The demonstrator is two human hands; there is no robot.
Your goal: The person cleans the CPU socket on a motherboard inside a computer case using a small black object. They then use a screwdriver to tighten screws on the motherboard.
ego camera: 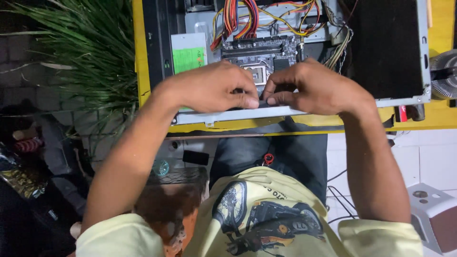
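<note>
Fingers (250, 101) of both our left hand (214, 88) and right hand (314, 88) are pressing together on the motherboard (259, 54), pinching its near edge inside the open computer case (295, 57) on the yellow worktop (138, 57).

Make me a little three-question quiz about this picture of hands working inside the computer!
1. True or false: both hands rest at the near edge of the open computer case.
2. Which lies to the right of the case on the yellow table? A) a round cooler fan B) a book C) a cup
3. What colours are the bundled wires above the motherboard?

Key
1. True: the left hand and right hand meet there, fingertips together.
2. A
3. Red, yellow, orange and black.
</note>
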